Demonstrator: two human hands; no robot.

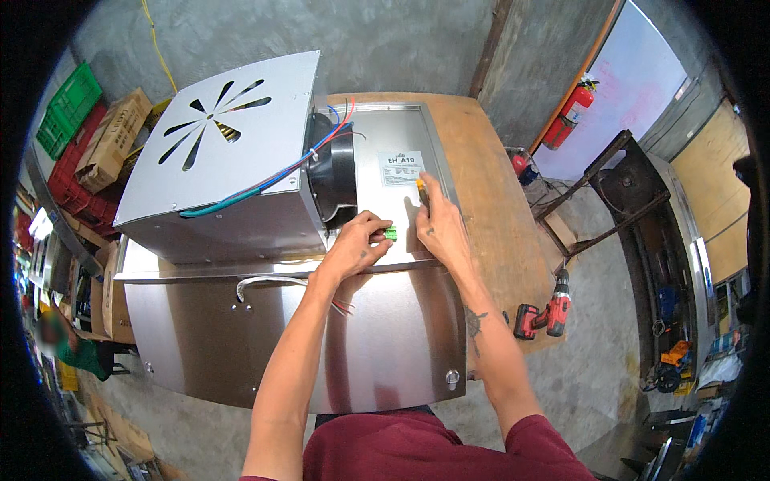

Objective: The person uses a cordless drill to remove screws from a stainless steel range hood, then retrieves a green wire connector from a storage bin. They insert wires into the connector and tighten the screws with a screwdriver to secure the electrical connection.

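My left hand (358, 242) pinches a small green terminal block (391, 233) just above a steel panel. To its right, my right hand (443, 227) is closed around a screwdriver (421, 188) with a yellow-and-dark handle; its tip is hard to make out. Both hands are over the back panel of a stainless steel cooker hood (385, 345) lying on a wooden table. On the hood stands a box-shaped motor housing (241, 160) with petal-shaped slots and a black round duct collar (333, 172). Loose blue, red and green wires (281, 175) drape over the housing.
A red cordless drill (547, 311) lies at the right edge of the wooden table (489, 176). Beyond stand a metal frame (597, 184) and a red fire extinguisher (568, 116). Crates (70, 108) are stacked at left, where another person (84, 353) is partly visible.
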